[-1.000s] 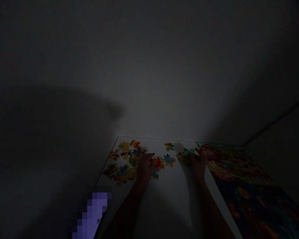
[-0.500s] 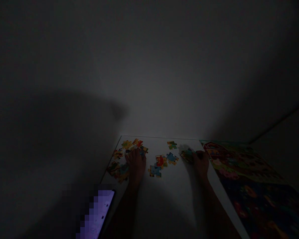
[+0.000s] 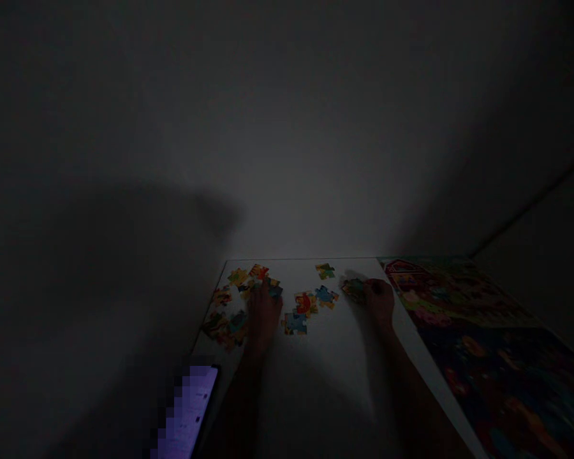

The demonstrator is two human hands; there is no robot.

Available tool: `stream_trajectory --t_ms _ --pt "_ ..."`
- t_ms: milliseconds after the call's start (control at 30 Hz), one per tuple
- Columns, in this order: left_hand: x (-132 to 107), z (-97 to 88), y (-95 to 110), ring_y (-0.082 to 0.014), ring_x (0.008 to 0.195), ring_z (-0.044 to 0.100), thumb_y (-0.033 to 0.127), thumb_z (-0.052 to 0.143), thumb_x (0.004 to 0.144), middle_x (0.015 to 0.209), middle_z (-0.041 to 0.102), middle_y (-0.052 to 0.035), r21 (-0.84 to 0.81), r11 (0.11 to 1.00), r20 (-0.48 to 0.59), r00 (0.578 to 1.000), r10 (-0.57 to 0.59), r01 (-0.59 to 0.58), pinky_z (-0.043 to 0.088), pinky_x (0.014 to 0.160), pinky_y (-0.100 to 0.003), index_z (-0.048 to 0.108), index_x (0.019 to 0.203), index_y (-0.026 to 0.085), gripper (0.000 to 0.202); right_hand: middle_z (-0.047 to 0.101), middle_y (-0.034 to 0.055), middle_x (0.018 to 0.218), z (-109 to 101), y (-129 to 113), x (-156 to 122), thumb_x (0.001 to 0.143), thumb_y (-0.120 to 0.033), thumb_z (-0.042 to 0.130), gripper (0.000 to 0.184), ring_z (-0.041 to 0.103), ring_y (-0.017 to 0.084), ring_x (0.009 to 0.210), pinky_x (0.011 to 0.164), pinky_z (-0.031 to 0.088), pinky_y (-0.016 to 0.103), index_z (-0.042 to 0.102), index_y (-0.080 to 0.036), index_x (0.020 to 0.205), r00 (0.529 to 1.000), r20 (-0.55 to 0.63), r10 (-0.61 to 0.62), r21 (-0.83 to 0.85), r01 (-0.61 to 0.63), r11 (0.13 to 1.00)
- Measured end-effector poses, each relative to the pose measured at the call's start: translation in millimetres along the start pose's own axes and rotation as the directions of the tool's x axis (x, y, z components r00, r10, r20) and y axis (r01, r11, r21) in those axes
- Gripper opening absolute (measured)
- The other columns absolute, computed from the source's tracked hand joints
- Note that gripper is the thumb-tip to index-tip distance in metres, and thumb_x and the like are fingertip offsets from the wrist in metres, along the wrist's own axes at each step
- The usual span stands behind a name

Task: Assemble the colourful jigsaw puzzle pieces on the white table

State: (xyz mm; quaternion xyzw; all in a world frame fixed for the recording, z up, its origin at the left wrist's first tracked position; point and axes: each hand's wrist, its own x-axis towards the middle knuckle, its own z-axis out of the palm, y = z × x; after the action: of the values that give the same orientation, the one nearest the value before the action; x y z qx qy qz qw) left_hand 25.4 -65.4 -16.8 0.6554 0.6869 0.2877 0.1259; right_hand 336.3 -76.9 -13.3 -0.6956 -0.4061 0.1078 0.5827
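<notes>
Worryingly, the light is dim: the right hand point(image 3: 379, 303) touches a dark jigsaw piece point(image 3: 353, 290), the left hand point(image 3: 264, 317) lies over scattered pieces point(image 3: 236, 322), neither grip discernible. A careless sweep could knock pieces off the white table point(image 3: 335, 363).

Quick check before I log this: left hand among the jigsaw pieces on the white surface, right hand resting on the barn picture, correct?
No: the head view shows the right hand on the white surface, at a jigsaw piece, beside the barn picture, not on it. The left hand is among the jigsaw pieces, as you said.
</notes>
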Motion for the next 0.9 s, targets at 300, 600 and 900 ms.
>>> stream_trajectory --t_ms 300,600,900 --pt "-8.6 -7.9 8.5 -0.0362 0.125 0.050 0.033 0.062 0.086 0.134 0.058 -0.0168 0.155 0.988 0.037 0.999 -0.020 0.015 0.039 0.104 -0.054 0.043 0.147 0.019 0.066 0.058 0.0032 0.081 4.4 -0.6 -0.9 0.069 -0.036 0.061 0.012 0.053 0.024 0.080 0.084 0.043 0.049 0.065 -0.026 0.072 1.000 0.003 0.018 0.029 -0.019 0.999" --pt "-4.2 0.4 6.8 -0.0320 0.121 0.055 0.026 0.066 0.082 0.127 0.060 -0.0147 0.072 0.997 0.072 0.997 0.016 -0.021 0.042 0.102 -0.048 0.045 0.144 0.021 0.065 0.060 0.0080 0.084 -2.7 -18.1 -3.1 0.071 -0.035 0.058 0.014 0.053 0.027 0.089 0.086 0.042 0.045 0.062 -0.023 0.076 0.994 0.043 -0.099 -0.051 0.101 0.994" --pt "-22.5 3.3 33.3 -0.0275 0.126 0.054 0.027 0.067 0.084 0.129 0.057 -0.0105 -0.220 0.932 0.067 0.949 0.309 -0.288 0.048 0.105 -0.046 0.047 0.140 0.028 0.059 0.062 0.0066 0.092 5.6 -54.8 -36.3 0.084 -0.038 0.053 0.018 0.058 0.024 0.086 0.078 0.048 0.038 0.062 -0.023 0.087 0.916 0.279 -0.289 -0.024 0.307 0.951"
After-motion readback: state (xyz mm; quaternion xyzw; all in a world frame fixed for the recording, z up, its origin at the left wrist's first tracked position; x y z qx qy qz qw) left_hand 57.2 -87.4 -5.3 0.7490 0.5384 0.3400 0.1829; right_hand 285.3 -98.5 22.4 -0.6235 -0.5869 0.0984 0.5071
